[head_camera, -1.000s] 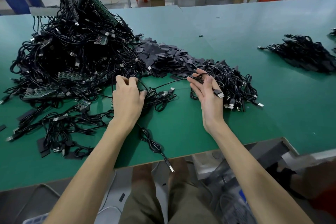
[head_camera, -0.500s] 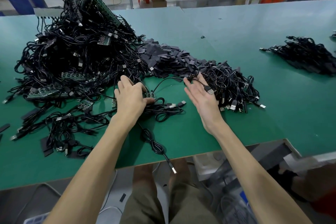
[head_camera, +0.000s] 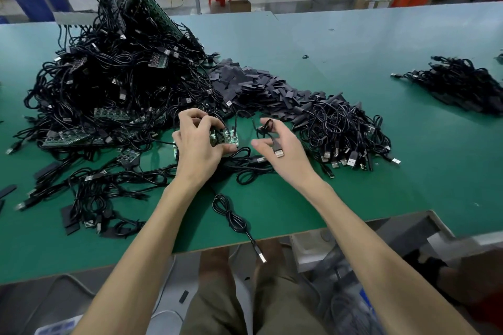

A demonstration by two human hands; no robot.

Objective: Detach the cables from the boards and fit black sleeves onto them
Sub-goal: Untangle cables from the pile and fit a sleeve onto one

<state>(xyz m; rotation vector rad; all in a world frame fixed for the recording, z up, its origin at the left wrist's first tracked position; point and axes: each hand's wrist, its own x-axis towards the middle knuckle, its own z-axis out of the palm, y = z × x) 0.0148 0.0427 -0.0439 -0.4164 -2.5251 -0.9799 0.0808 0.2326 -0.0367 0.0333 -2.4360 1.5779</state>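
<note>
My left hand [head_camera: 197, 144] grips a small green board [head_camera: 227, 137] with black cables plugged into it, at the middle of the green table [head_camera: 272, 212]. My right hand [head_camera: 280, 147] is just to the right of the board, fingers curled, with a black USB cable [head_camera: 275, 144] held across them; its silver plug [head_camera: 279, 153] lies at the palm. A big tangle of boards and cables [head_camera: 114, 84] rises at the left. Flat black sleeves [head_camera: 255, 90] are heaped behind my hands.
A heap of loose cables [head_camera: 343, 133] lies right of my right hand. Another dark bundle [head_camera: 457, 87] sits at the far right. One coiled cable [head_camera: 234, 220] hangs over the table's near edge. Scattered cables and sleeves [head_camera: 89, 198] cover the near left.
My left hand has lifted and turned the small board into view. My right hand has moved left toward it and curled its fingers round the cable.
</note>
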